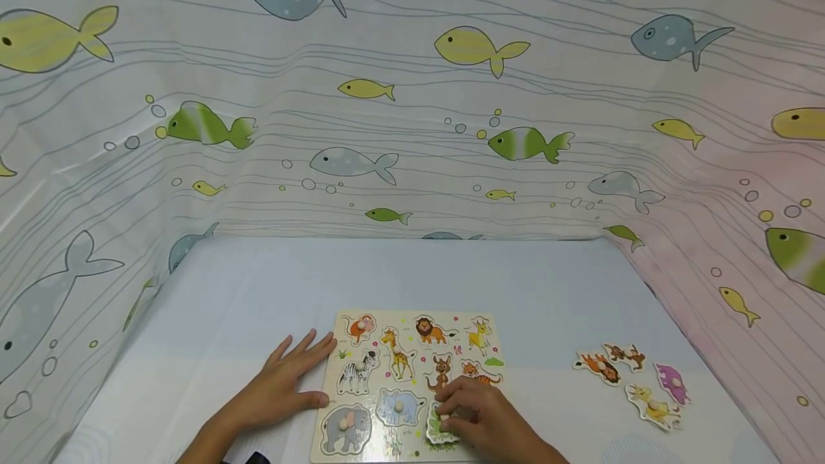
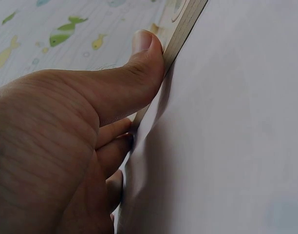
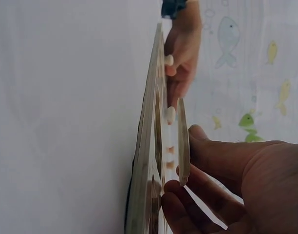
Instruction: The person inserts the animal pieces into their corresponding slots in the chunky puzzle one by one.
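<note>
A wooden animal puzzle board (image 1: 387, 446) lies flat at the front of the table. My left hand (image 1: 277, 385) rests beside its left side, fingers spread and thumb touching the edge; the left wrist view shows that thumb (image 2: 146, 63) against the board's side. With thumb and fingertips my right hand (image 1: 486, 414) pinches a green-and-white puzzle piece (image 1: 438, 429) over the lower right of the board. Fingers hide most of its picture. In the right wrist view, the piece (image 3: 183, 146) stands a small gap off the board's face. A grey elephant piece (image 1: 331, 432) and a blue animal piece (image 1: 389, 410) sit in the board.
Right of the board lie several loose pieces: a lion (image 1: 602, 371), a brown animal (image 1: 628, 355), a purple animal (image 1: 670, 378) and a yellow animal (image 1: 652, 407). A fish-print curtain (image 1: 412, 120) surrounds the pale table (image 1: 412, 271) at the back and sides.
</note>
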The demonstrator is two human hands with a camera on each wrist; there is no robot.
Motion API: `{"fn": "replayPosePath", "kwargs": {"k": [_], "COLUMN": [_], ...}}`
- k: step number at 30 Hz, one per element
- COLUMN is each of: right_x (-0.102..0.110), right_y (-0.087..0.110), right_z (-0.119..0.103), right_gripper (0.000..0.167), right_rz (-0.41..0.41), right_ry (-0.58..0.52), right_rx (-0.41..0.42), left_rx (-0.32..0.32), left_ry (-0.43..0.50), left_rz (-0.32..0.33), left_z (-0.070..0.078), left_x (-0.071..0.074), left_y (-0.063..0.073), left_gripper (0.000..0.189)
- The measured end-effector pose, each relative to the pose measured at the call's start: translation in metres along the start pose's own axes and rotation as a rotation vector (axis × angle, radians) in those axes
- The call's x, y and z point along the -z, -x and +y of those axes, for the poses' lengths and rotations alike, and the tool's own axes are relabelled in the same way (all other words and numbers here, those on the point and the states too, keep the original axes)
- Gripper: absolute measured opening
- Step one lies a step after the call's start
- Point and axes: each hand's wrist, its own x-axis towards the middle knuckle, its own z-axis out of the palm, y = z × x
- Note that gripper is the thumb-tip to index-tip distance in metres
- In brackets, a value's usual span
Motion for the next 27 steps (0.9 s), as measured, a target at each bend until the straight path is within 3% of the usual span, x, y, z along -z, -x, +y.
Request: {"fn": "replayPosePath", "kwargs": {"k": [10,17,27], "right_x": [-0.002,-0.004,-0.006], "right_y": [0.002,0.010,0.007], "right_z": [0.000,0.002,0.004], "right_gripper": [0.011,0.009,0.006], "right_rz": [0.001,-0.045,-0.021], "right_ry": [0.036,0.028,0.124], "right_rx": [-0.044,-0.104,-0.065], "left_rx": [-0.011,-0.026,0.007], "left_ry": [-0.010,-0.029,0.006], "left_rz": [0.010,-0.012,-0.020], "left_z": [-0.001,-0.002,0.001], "left_x": [-0.001,-0.006,0.000], "left_y": [0.000,0.004,0.000], "left_gripper": [0.089,0.089,0.089]}}
